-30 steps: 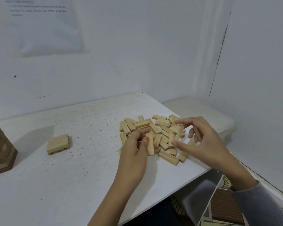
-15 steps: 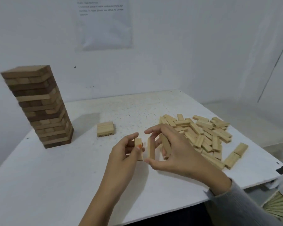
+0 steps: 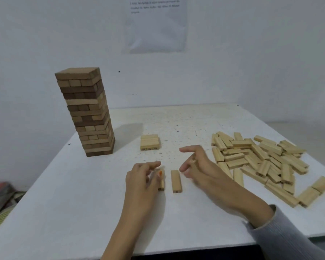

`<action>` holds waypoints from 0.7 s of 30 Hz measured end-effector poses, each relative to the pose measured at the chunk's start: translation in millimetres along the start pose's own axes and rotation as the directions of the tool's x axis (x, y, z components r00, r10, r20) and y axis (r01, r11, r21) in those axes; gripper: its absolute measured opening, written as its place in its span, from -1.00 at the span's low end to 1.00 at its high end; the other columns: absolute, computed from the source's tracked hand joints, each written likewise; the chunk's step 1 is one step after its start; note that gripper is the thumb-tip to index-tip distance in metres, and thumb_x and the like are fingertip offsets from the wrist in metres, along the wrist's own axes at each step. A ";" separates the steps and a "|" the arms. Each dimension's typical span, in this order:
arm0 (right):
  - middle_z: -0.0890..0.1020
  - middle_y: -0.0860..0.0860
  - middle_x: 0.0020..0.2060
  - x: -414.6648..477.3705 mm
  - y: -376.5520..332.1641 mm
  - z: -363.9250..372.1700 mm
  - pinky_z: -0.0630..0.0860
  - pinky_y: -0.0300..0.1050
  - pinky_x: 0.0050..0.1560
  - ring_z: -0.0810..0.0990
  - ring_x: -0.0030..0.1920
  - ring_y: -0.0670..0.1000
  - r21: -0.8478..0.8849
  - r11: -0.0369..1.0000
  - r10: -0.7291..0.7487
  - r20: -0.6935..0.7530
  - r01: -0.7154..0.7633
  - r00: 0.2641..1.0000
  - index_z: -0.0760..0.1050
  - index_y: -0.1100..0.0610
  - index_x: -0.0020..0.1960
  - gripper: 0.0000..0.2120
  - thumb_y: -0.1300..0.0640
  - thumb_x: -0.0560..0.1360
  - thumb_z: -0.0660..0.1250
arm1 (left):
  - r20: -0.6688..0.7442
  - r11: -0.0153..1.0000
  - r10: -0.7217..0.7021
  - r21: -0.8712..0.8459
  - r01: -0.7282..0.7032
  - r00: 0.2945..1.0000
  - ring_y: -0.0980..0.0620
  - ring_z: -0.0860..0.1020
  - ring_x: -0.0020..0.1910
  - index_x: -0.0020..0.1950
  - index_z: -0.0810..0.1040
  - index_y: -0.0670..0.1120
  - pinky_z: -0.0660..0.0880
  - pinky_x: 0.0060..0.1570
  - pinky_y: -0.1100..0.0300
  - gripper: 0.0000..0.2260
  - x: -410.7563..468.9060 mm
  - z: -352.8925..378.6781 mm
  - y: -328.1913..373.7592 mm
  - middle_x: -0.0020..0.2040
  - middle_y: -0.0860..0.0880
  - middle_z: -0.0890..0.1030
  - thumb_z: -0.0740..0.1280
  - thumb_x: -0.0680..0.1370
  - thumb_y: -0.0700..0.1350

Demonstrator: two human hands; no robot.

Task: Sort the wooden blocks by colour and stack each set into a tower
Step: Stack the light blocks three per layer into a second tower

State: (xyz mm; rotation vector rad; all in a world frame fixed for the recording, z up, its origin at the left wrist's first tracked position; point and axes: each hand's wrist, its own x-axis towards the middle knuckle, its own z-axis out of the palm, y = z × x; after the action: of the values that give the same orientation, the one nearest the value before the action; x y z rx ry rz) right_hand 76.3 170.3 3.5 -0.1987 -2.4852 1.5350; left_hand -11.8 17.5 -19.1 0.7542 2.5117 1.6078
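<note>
My left hand (image 3: 144,182) pinches a light wooden block (image 3: 161,184) that lies lengthwise on the white table (image 3: 83,203); the hand is blurred. Just right of it a second light block (image 3: 176,181) lies flat, touched by neither hand. My right hand (image 3: 201,167) hovers beside it with a third light block (image 3: 193,162) gripped in its curled fingers, index finger stretched out. A flat row of three light blocks (image 3: 150,142) sits farther back. A loose pile of light blocks (image 3: 261,158) covers the table's right side. A tall tower of brown blocks (image 3: 86,113) stands at the back left.
A white wall with a printed paper sheet (image 3: 156,25) rises behind the table. The table's front edge (image 3: 195,249) runs just below my forearms. Coloured fabric or mats (image 3: 0,196) lie on the floor to the left.
The view has swung left, bringing the brown tower into sight. Both hands came from the pile to the table's middle and lowered. My right hand let go of one block, which now lies flat.
</note>
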 end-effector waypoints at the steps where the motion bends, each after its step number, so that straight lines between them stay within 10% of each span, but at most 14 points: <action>1: 0.57 -0.03 -0.08 0.1 -0.1 -0.4 0.41 -0.21 -0.10 0.48 -0.19 -0.14 0.069 0.998 -0.001 -0.062 0.005 0.998 0.29 -0.10 0.21 -0.78 0.17 0.64 0.10 | -0.016 1.000 -0.006 -0.028 0.005 1.000 0.00 0.45 0.16 0.06 0.54 0.12 0.44 0.16 0.13 -0.81 -1.4 1.0 -0.3 0.05 0.18 0.50 0.24 0.60 -0.16; 12: 0.69 0.15 -0.09 3.2 1.4 3.2 0.57 -0.12 0.11 0.69 -0.01 0.04 0.391 0.919 0.118 -0.184 -0.037 0.976 0.57 0.20 -0.08 -0.88 0.35 0.56 0.29 | -0.065 0.994 -0.010 -0.109 0.003 0.998 0.06 0.48 0.13 0.17 0.52 0.13 0.47 0.17 -0.01 -0.72 -8.2 3.1 -2.6 0.05 0.22 0.53 0.16 0.62 -0.19; 17: 0.59 -0.06 -0.15 1.0 -1.1 0.4 0.42 -0.43 -0.21 0.52 -0.31 -0.24 -0.001 0.999 0.035 -0.327 -0.037 0.944 0.61 0.02 -0.14 -0.85 0.24 0.52 0.37 | 0.058 0.988 -0.033 -0.151 0.041 0.998 0.15 0.49 0.12 0.22 0.51 0.12 0.46 0.07 0.26 -0.75 -6.7 -9.6 3.3 0.14 0.16 0.52 0.19 0.63 -0.15; 21: 0.57 -0.17 -0.26 -10.5 -4.7 -10.3 0.48 -0.24 -0.19 0.48 -0.28 -0.15 0.092 0.994 0.073 -0.147 -0.060 0.986 0.60 -0.07 -0.08 -0.95 0.08 0.48 0.41 | 0.327 1.000 0.002 0.014 -0.007 0.945 0.26 0.42 0.19 0.30 0.40 0.24 0.39 -0.03 0.47 -0.65 1.1 -34.5 4.1 0.20 0.27 0.42 0.33 0.54 0.03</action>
State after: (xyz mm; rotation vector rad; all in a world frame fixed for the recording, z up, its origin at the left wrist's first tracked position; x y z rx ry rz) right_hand 89.0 174.7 11.0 -0.3717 -2.3123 1.5882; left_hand -21.9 -9.5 0.3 0.9409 2.2874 1.3352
